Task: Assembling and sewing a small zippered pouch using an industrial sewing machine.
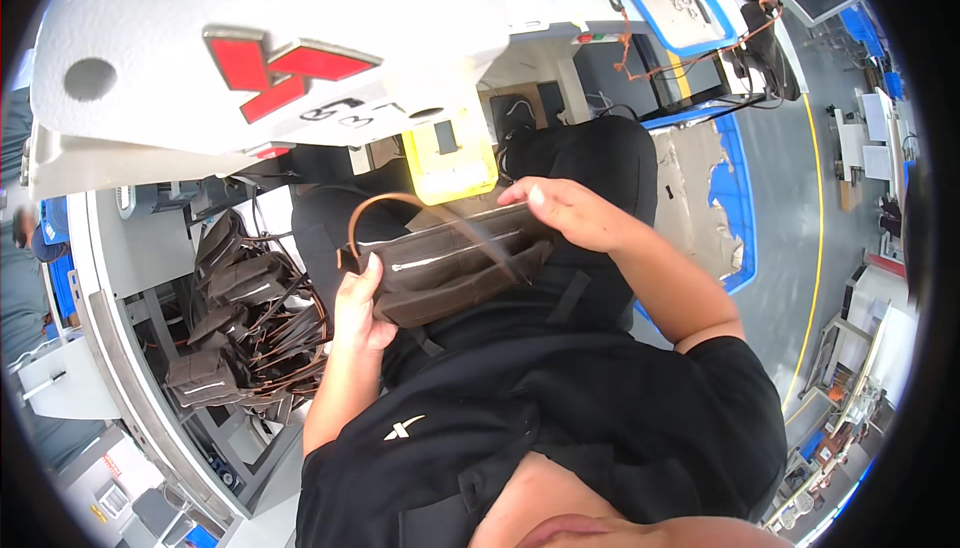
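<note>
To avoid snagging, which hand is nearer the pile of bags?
Left. The left hand, at the left end of the held bag, is right of the pile of bags; the right hand, at its other end, is farther right.

Head-worn, the wide fisheye camera looks steeply down from close above both hands [575, 213]

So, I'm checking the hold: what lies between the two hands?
In the head view, a dark brown bag and its looped strap lie between the left hand and the right hand.
</note>
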`<state>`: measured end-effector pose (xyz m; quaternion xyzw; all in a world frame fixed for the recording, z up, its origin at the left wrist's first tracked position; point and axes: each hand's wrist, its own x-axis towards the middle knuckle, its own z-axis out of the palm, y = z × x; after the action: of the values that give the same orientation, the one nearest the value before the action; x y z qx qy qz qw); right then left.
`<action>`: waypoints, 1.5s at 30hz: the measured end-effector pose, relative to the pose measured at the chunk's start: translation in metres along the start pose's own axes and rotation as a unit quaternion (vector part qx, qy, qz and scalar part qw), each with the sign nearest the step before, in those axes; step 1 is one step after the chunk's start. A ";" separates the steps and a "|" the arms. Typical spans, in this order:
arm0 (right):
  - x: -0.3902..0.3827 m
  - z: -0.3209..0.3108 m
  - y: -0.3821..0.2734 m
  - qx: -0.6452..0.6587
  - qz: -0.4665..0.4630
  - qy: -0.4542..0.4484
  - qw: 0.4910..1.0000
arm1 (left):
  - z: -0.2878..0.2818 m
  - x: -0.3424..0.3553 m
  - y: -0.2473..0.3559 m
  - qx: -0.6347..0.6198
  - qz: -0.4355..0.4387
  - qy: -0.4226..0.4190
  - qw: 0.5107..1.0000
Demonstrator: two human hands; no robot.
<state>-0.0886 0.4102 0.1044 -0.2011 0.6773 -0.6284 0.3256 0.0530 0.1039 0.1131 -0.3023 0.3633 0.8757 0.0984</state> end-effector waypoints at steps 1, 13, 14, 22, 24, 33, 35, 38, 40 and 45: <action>-0.003 -0.001 0.006 0.000 0.001 -0.001 1.000 | -0.005 0.001 -0.003 -0.003 -0.026 0.019 0.999; -0.015 -0.012 -0.089 -0.377 -0.266 0.092 0.882 | -0.021 0.051 0.007 0.188 0.237 0.221 0.927; -0.015 -0.011 -0.094 -0.419 -0.282 0.091 0.858 | -0.007 0.046 0.005 0.264 0.256 0.153 0.917; -0.020 0.027 -0.097 -0.403 -0.254 0.050 0.878 | 0.096 0.023 -0.014 0.525 0.477 -0.190 0.679; -0.019 0.026 -0.096 -0.391 -0.244 0.060 0.885 | 0.100 0.023 -0.010 0.533 0.506 -0.165 0.658; -0.021 0.018 -0.093 -0.366 -0.135 0.073 0.918 | 0.080 0.018 -0.001 0.530 0.506 -0.112 0.671; -0.021 0.021 -0.095 -0.358 -0.143 0.088 0.919 | 0.076 0.017 -0.003 0.529 0.471 -0.089 0.700; -0.017 0.025 -0.098 -0.368 -0.182 0.112 0.905 | 0.067 0.021 -0.009 0.379 0.239 -0.133 0.884; -0.015 0.026 -0.094 -0.392 -0.214 0.099 0.889 | 0.070 0.024 -0.010 0.310 0.210 -0.211 0.903; -0.018 0.031 -0.095 -0.387 -0.215 0.029 0.896 | 0.055 0.033 -0.017 0.134 0.064 -0.319 0.936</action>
<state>-0.0674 0.3883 0.2012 -0.4340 0.8163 -0.3764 0.0593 0.0079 0.1529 0.1136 0.0328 0.4453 0.8739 0.1921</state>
